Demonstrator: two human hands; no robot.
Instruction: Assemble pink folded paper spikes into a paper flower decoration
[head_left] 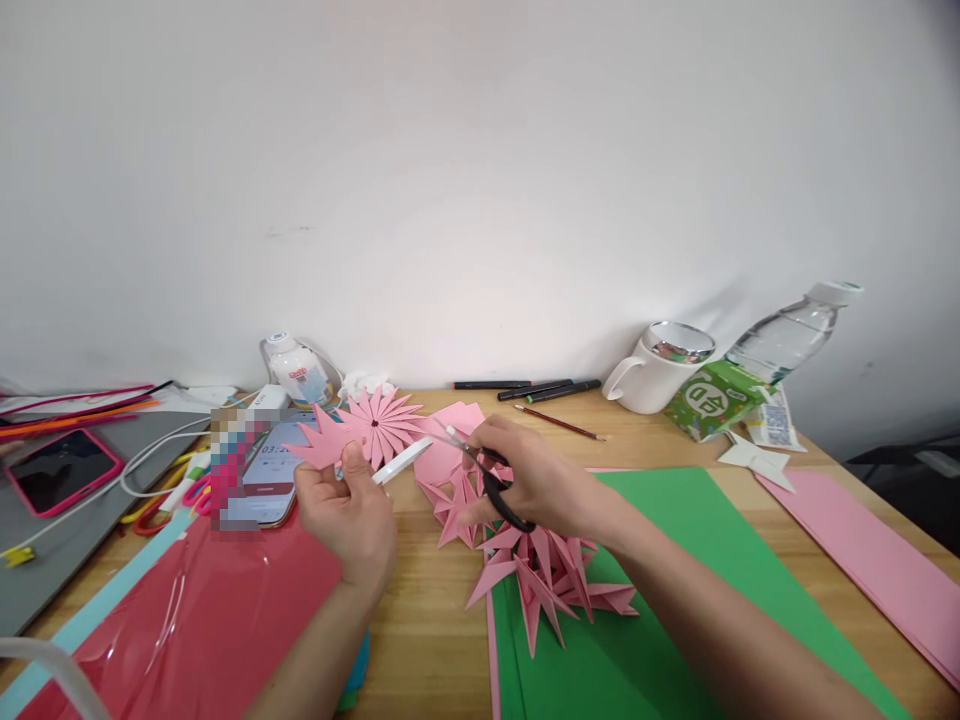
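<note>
My left hand (349, 515) is closed, thumb up, on a narrow white band that looks like tape (403, 462). Spiky folded pink paper (322, 440) shows right behind its fingers; whether they grip that too I cannot tell. Just beyond is a round pink paper star (379, 422). In my right hand (525, 475) are black-handled scissors (499, 500), their blades pointing left near the tape's end. A small white bit (451, 430) shows by the blades and fingertips. Below this hand, pointed pink folded pieces (544, 575) lie in a cluster.
Green paper sheets (675, 560) lie at right, red sheets in a clear wrapper (202, 610) at left. A phone (274, 465) rests behind the red sheets. Along the wall stand a white bottle (300, 375), markers (540, 390), a mug (656, 375), a green box (712, 400) and a leaning water bottle (787, 335).
</note>
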